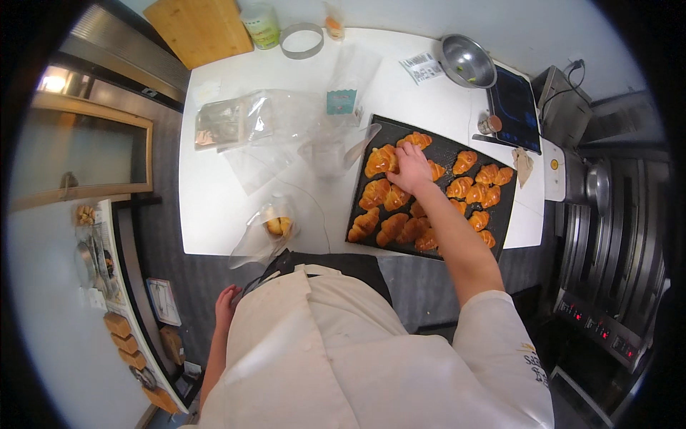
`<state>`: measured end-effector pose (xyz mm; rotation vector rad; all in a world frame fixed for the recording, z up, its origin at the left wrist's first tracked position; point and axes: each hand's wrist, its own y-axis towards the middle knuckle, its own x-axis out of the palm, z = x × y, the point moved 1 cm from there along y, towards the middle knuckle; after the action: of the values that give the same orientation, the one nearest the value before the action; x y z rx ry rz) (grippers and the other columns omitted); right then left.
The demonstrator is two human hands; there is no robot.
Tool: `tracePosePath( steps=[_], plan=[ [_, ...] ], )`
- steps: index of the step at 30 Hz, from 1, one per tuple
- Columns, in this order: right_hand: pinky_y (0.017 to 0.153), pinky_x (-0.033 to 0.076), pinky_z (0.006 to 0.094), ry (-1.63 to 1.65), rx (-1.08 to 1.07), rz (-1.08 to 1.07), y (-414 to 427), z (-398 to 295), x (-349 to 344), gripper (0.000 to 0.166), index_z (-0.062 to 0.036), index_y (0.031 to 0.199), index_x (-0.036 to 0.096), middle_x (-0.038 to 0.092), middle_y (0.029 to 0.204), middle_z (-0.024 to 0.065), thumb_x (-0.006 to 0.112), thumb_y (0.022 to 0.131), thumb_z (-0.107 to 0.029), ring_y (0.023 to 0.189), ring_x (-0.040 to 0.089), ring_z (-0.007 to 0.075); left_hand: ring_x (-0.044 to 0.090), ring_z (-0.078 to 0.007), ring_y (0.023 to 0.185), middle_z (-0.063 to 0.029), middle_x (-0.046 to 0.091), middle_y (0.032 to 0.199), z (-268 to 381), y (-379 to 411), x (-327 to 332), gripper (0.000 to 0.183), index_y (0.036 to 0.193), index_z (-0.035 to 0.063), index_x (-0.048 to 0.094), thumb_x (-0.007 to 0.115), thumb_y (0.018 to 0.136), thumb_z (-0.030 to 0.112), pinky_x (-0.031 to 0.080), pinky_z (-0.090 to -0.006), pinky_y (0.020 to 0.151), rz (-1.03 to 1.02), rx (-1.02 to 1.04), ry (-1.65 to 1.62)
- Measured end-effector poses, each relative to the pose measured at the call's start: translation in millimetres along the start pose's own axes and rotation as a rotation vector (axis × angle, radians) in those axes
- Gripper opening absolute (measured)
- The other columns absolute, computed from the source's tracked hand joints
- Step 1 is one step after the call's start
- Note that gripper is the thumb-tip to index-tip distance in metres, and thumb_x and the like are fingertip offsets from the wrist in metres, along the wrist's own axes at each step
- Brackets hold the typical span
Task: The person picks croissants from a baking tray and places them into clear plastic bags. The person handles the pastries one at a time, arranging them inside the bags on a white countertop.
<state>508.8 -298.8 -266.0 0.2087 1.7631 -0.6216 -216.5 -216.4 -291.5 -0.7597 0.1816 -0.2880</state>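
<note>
A black baking tray [445, 142] with many glazed croissants lies at the right front of the white table. My right hand [412, 169] reaches over its upper left part, fingers down at a croissant [381, 161]; whether they grip it cannot be told. My left hand [228, 300] hangs low beside the apron, away from the table, its fingers partly hidden. A clear plastic bag [252, 236] with a baked piece [278, 225] inside stands near the front edge. More clear bags [289, 112] lie left of the tray, one touching its left edge.
Along the back are a wooden board [198, 32], a plastic tub [261, 27], a metal ring [301, 41] and a steel bowl [468, 60]. A black induction hob [514, 107] and a small jar [489, 125] sit at the right. Ovens [611, 252] stand beyond; a shelf [126, 268] with breads is at the left.
</note>
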Motion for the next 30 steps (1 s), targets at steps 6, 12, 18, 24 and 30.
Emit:
tracePosePath(
  steps=[6,12,18,24,30],
  plan=[
    [0.120,0.045,0.0449,-0.075,-0.038,-0.009,9.8,-2.2,0.9,0.073,-0.0049,0.146,0.062,0.059,0.142,0.0128,0.083,0.090,-0.046,0.140,0.053,0.0336,0.068,-0.0271,0.130,-0.0133,0.072,0.141,44.4,-25.7,33.7,0.038,0.143,0.0064,0.066,0.065,0.110,0.026,0.053,-0.0475,0.112,0.096,-0.028,-0.136],
    [0.117,0.047,0.0466,0.038,0.092,-0.054,11.3,11.7,-5.4,0.071,-0.0053,0.139,0.062,0.063,0.138,0.0153,0.084,0.088,-0.049,0.133,0.058,0.0361,0.068,-0.0224,0.129,-0.0075,0.071,0.143,178.9,-49.7,97.3,0.037,0.142,0.0098,0.066,0.065,0.111,0.030,0.048,-0.0407,0.112,0.124,0.197,0.016],
    [0.105,0.054,0.0485,0.263,0.093,-0.159,-6.2,14.6,-32.0,0.064,-0.0051,0.122,0.055,0.071,0.119,0.0166,0.088,0.087,-0.048,0.116,0.069,0.0363,0.066,-0.0228,0.127,-0.0100,0.072,0.137,309.7,-94.7,197.8,0.034,0.138,0.0058,0.067,0.067,0.106,0.018,0.046,-0.0386,0.113,-0.012,0.685,0.442],
    [0.090,0.058,0.0483,0.672,0.126,-0.142,-16.4,54.7,1.6,0.070,-0.0089,0.129,0.045,0.071,0.107,0.0197,0.093,0.084,-0.034,0.102,0.073,0.0363,0.069,-0.0346,0.118,-0.0160,0.072,0.127,380.2,-122.3,331.4,0.040,0.130,0.0028,0.071,0.076,0.091,0.011,0.052,-0.0434,0.107,-0.436,0.996,0.894],
    [0.105,0.054,0.0403,0.733,0.039,-0.372,-22.6,56.4,-21.7,0.086,-0.0130,0.149,0.042,0.067,0.124,0.0187,0.095,0.081,-0.020,0.118,0.068,0.0299,0.069,-0.0396,0.117,-0.0180,0.071,0.126,359.8,-109.3,439.9,0.045,0.137,0.0032,0.067,0.075,0.097,0.023,0.055,-0.0481,0.101,-0.920,0.923,1.241]
  ],
)
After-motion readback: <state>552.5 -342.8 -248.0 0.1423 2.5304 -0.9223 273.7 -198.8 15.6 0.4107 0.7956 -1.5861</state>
